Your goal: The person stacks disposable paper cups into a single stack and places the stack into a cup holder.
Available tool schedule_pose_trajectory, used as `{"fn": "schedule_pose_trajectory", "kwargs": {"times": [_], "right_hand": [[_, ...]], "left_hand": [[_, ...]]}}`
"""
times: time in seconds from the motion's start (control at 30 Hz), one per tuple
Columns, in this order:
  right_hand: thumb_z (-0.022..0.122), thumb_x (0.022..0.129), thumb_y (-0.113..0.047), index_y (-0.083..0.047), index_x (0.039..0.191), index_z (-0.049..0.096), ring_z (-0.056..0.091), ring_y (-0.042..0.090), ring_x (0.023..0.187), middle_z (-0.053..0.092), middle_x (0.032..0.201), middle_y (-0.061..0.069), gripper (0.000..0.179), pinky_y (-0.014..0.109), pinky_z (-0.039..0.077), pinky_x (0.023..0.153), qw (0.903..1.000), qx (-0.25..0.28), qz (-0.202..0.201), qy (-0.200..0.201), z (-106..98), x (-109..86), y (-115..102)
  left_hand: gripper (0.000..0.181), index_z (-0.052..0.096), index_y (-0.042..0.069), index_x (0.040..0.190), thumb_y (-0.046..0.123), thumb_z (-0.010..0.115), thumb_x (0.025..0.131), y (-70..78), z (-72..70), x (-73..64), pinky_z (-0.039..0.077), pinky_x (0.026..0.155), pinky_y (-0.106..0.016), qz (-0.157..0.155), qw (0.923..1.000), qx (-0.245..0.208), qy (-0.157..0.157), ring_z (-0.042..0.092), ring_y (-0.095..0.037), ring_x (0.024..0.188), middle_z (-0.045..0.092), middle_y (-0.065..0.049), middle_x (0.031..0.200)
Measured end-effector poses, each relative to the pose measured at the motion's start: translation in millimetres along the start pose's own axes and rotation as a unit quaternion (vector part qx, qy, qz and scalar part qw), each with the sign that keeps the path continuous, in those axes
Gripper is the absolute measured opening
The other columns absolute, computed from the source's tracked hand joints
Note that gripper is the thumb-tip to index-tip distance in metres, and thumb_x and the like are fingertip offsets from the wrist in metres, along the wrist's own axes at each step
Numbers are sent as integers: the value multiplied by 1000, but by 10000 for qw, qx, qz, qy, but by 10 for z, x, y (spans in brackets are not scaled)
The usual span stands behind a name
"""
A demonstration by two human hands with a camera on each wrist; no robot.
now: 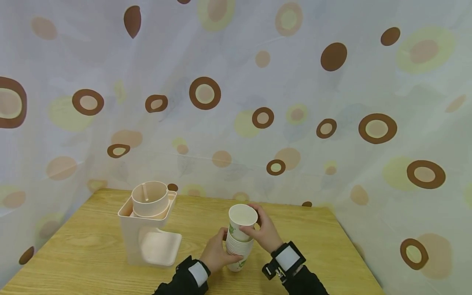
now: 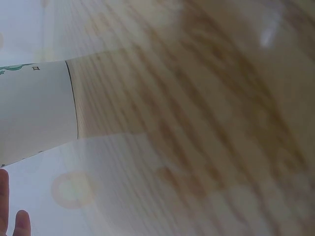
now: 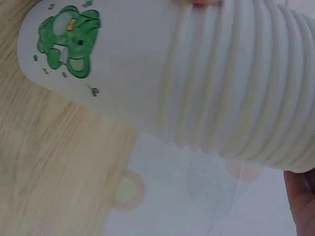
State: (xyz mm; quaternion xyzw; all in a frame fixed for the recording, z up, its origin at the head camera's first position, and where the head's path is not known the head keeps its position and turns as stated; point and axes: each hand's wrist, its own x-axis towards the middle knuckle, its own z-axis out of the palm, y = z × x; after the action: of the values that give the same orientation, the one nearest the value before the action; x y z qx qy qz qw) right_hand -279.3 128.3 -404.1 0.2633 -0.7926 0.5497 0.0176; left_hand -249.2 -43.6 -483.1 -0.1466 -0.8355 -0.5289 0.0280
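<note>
A stack of white paper cups stands on the wooden table. My left hand grips the stack from the left, its thumb across the front. The topmost paper cup rises well above the stacked rims, and my right hand holds it between the thumb in front and the fingers behind. Up close in the right wrist view, the paper cups show several ridged rims and a green animal print. Below the left hand, the lowest cup shows its base end close to the tabletop in the left wrist view.
To the left stands a cream box-shaped holder with a round cup-like container in its top and a flat flap at its front. A patterned curtain hangs behind the wooden table and along its sides.
</note>
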Motion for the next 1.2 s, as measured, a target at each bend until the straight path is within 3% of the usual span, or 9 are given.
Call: {"fn": "schedule_pose_trajectory", "kwargs": {"times": [0.23,0.77,1.2], "right_hand": [[70,81,-9,5,134,37,51,32,114,54,124,19,65,50,38,98,9997,11,232,82,50,-42,73],[70,80,-9,3,135,37,52,29,112,54,124,18,65,46,40,97,9996,25,249,117,70,-70,133],[69,82,-7,5,136,36,50,34,116,51,127,20,65,53,37,100,9988,164,418,180,94,-118,179]], "left_hand": [[69,44,4,121,28,82,70,-23,13,2,49,82,-47,78,10000,32,38,59,-28,102,60,-13,113],[69,44,4,122,29,82,70,-44,18,8,49,81,-46,96,9999,61,44,59,-27,102,60,-12,112],[69,44,4,122,31,81,70,-44,18,17,49,83,-46,90,9999,89,61,58,-26,101,60,-11,110]]}}
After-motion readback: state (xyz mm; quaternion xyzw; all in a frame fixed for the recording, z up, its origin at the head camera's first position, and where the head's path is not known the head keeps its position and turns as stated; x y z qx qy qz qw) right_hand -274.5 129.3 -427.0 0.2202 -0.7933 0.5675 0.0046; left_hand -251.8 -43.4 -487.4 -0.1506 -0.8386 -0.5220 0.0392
